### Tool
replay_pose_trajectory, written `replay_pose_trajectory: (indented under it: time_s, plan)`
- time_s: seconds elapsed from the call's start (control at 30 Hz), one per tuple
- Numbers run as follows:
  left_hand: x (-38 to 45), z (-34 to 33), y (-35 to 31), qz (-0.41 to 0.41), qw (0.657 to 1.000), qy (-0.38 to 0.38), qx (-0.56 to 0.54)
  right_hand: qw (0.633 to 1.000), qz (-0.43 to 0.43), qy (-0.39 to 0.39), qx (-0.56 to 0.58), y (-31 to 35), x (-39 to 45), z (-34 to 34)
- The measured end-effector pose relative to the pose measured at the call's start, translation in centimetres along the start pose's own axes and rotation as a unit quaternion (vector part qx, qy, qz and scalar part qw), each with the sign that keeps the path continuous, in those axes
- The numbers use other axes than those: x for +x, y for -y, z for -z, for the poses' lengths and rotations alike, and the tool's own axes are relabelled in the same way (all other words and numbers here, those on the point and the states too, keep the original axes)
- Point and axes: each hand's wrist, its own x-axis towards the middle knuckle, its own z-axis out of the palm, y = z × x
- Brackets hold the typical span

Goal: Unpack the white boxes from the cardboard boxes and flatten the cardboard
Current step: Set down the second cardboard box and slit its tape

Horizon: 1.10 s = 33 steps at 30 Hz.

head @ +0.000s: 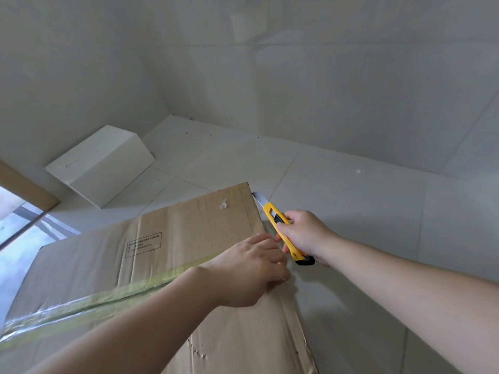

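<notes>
A large brown cardboard box fills the lower left, its top seam sealed with yellowish clear tape. My left hand presses flat on the box top near its right edge, fingers together. My right hand grips a yellow utility knife, blade extended. The blade tip sits at the box's far right top corner, along the side edge. A white box lies tilted on the floor at the back left, against the wall.
White floor tiles stretch to the right and behind the box. White tiled walls close the corner at the back. A wooden door frame and glass stand at the far left.
</notes>
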Motion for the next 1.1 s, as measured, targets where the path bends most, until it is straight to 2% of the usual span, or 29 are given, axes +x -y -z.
replay_pose_trajectory:
  time_s: [0.23, 0.5, 0.6, 0.73, 0.8, 1.1]
  plan:
    - [0.0, -0.5, 0.2, -0.012, 1.0, -0.026, -0.008, 0.999, 0.027, 0.002, 0.016, -0.4, 0.0, -0.2]
    - [-0.6, 0.3, 0.2, 0.009, 0.999, -0.011, -0.035, 0.998, 0.016, 0.03, 0.047, -1.1, -0.3, 0.2]
    - [-1.1, 0.3, 0.9, 0.063, 0.997, -0.023, -0.032, 0.998, 0.006, 0.043, 0.052, -1.2, -0.7, 0.5]
    - [-1.7, 0.9, 2.0, 0.237, 0.971, 0.005, -0.025, 0.996, -0.009, 0.06, 0.072, -1.2, -1.3, 0.9]
    - [-1.9, 1.2, 2.4, 0.296, 0.954, 0.03, -0.03, 0.995, -0.011, 0.065, 0.069, -1.3, -1.7, 1.0]
    - [-2.6, 1.1, 2.8, 0.318, 0.946, 0.05, -0.045, 0.992, -0.016, 0.111, 0.051, -2.5, -3.1, 2.1]
